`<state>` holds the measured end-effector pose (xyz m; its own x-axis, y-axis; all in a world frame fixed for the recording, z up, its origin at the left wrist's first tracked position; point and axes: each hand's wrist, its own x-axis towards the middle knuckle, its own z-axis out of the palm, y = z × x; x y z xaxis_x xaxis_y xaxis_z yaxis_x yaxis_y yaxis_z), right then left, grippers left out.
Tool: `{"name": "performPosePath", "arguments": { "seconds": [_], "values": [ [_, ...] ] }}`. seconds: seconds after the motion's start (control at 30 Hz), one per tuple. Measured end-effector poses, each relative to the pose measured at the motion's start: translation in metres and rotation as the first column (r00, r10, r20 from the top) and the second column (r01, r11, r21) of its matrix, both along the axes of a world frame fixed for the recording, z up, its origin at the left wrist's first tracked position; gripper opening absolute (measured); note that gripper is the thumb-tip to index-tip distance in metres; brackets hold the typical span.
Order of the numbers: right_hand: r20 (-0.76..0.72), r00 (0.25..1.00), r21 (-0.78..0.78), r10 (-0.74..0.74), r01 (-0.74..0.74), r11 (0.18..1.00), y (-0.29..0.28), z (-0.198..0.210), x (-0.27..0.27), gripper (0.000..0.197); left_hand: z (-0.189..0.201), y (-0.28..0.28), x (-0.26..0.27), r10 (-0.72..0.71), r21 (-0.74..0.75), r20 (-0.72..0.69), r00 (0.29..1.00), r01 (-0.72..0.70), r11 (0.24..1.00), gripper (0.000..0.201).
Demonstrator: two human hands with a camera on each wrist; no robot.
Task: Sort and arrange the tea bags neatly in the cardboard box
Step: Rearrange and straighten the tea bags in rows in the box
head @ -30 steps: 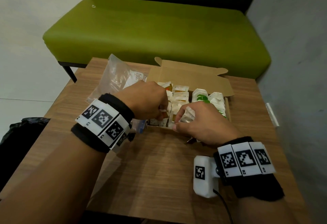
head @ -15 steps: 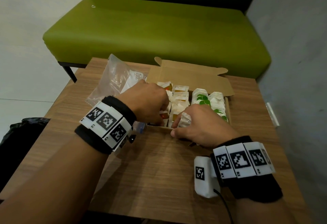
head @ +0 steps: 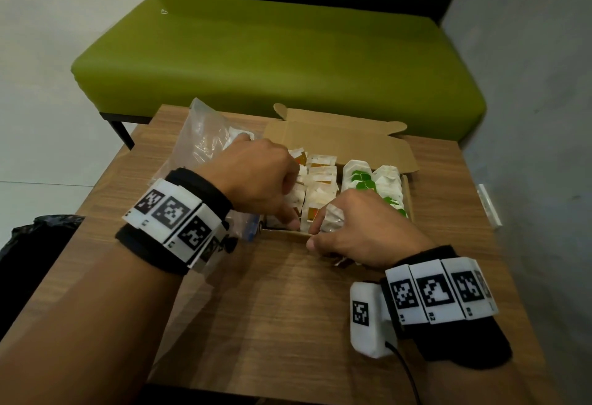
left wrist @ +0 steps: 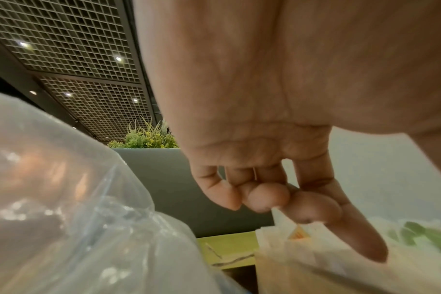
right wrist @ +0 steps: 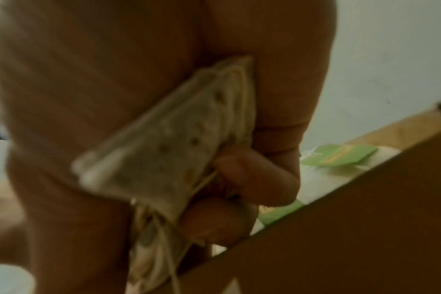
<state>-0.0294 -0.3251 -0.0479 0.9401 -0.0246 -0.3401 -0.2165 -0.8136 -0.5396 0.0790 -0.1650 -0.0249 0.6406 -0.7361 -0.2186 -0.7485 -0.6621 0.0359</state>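
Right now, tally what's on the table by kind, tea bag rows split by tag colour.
Orange-tagged tea bag rows: 2
Green-tagged tea bag rows: 2
Tea bag bundle gripped by the right hand: 1
Cardboard box: 1
Plastic bag: 1
Total: 7

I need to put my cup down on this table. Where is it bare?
Bare wood lies on the table between the forearms, nearer than the cardboard box, and right of the box. Crowded: plastic bag left, left hand, right hand.
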Motion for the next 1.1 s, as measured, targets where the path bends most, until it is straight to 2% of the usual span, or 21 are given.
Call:
{"name": "performPosePath", "arguments": {
  "seconds": [0.2, 0.33, 0.47, 0.57, 0.67, 0.77, 0.87, 0.93, 1.03, 1.1],
  "values": [
    [-0.037, 0.999, -0.062, 0.022, -0.024, 0.998, 0.001, -0.001, 0.002, 0.030, 0.001, 0.003, 0.003, -0.009, -0.015, -0.101, 0.995, 0.007, 1.000, 0.039],
    [-0.030, 0.999, -0.048, 0.020, -0.021, 0.999, 0.001, -0.001, 0.001, 0.030, -0.001, 0.005, 0.006, 0.007, -0.043, -0.104, 0.995, -0.011, 0.999, 0.037],
    [0.050, 0.998, 0.138, -0.048, 0.041, 0.990, -0.006, 0.007, -0.002, 0.017, -0.003, 0.001, 0.003, 0.005, -0.122, -0.122, 0.993, -0.020, 0.992, 0.041],
    [0.152, 0.959, 0.321, -0.238, 0.180, 0.930, -0.010, 0.008, -0.001, 0.027, 0.001, -0.002, 0.003, -0.019, -0.285, -0.115, 0.993, -0.015, 0.958, 0.048],
    [0.126, 0.875, 0.519, -0.467, 0.343, 0.783, -0.008, 0.001, 0.004, 0.040, 0.008, -0.004, 0.001, -0.008, -0.442, -0.093, 0.996, -0.034, 0.897, 0.039],
    [-0.011, 0.752, 0.715, -0.659, 0.466, 0.521, -0.005, -0.003, 0.011, 0.039, 0.014, -0.009, -0.009, 0.004, -0.567, -0.145, 0.989, -0.087, 0.819, 0.037],
    [-0.168, 0.707, 0.849, -0.687, 0.458, 0.263, -0.006, 0.002, 0.016, 0.037, 0.017, -0.018, -0.024, -0.035, -0.580, -0.273, 0.961, -0.135, 0.804, 0.045],
    [-0.226, 0.706, 0.900, -0.671, 0.415, 0.134, -0.004, 0.005, 0.017, 0.041, 0.014, -0.023, -0.030, -0.039, -0.582, -0.300, 0.953, -0.151, 0.799, 0.043],
    [-0.272, 0.710, 0.929, -0.650, 0.370, 0.016, -0.001, 0.007, 0.017, 0.045, 0.007, -0.027, -0.034, 0.010, -0.591, -0.293, 0.956, -0.190, 0.784, 0.034],
    [-0.300, 0.710, 0.933, -0.637, 0.356, -0.043, 0.000, 0.008, 0.016, 0.039, 0.005, -0.028, -0.034, 0.044, -0.596, -0.324, 0.945, -0.240, 0.766, 0.028]
  ]
}}
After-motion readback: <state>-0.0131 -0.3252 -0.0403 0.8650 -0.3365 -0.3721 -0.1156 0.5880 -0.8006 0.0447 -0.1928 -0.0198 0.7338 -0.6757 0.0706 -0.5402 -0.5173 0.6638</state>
